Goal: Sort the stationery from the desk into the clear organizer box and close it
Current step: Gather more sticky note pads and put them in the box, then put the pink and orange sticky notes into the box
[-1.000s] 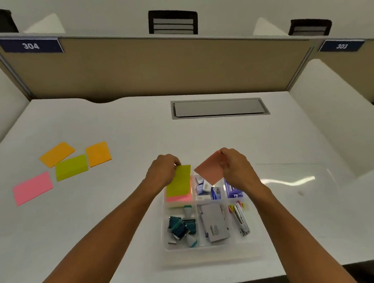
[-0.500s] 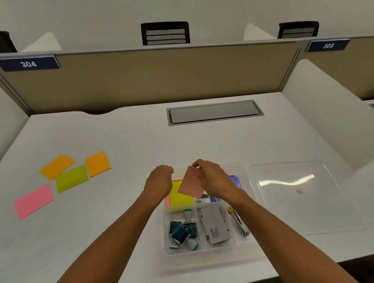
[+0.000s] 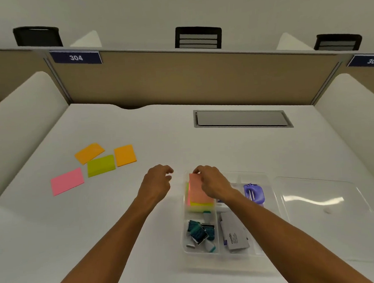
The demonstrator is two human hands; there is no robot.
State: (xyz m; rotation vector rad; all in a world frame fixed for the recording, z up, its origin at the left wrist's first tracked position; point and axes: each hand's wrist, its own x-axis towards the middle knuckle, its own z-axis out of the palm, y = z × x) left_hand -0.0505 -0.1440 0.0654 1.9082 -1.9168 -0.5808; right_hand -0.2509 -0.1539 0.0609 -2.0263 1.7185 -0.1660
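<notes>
On the left of the white counter (image 3: 181,128), four flat pads of sticky notes lie well apart from the box: a pink rectangular pad (image 3: 67,181), an amber-orange pad (image 3: 89,153) behind it, a lime-green pad (image 3: 101,165) and a second orange pad (image 3: 125,155); all four remain unsorted, and nothing stands between them and the hands. The left hand (image 3: 157,182) hovers just left of the box with fingers loosely curled, holding nothing. The right hand (image 3: 212,183) pinches the far edge of a salmon-pink sticky-note pad (image 3: 197,190) and sets it on the yellow-and-pink stack in the far-left compartment of the clear plastic organizer box (image 3: 269,180). Risk, as a judgement — the pad appears tilted against the compartment wall, so releasing it now could leave it propped up; the stack, already high, may then foul the lid at closing. Four more pads in the same compartment would worsen this. The near-left compartment holds teal binder clips (image 3: 198,230), the centre one a grey rectangular case (image 3: 235,236), the far-right one a purple plastic stapler (image 3: 253,193). The clear detached lid (image 3: 321,198) lies flat just right of the box — the right forearm crosses the middle compartments and hides part of their contents.
</notes>
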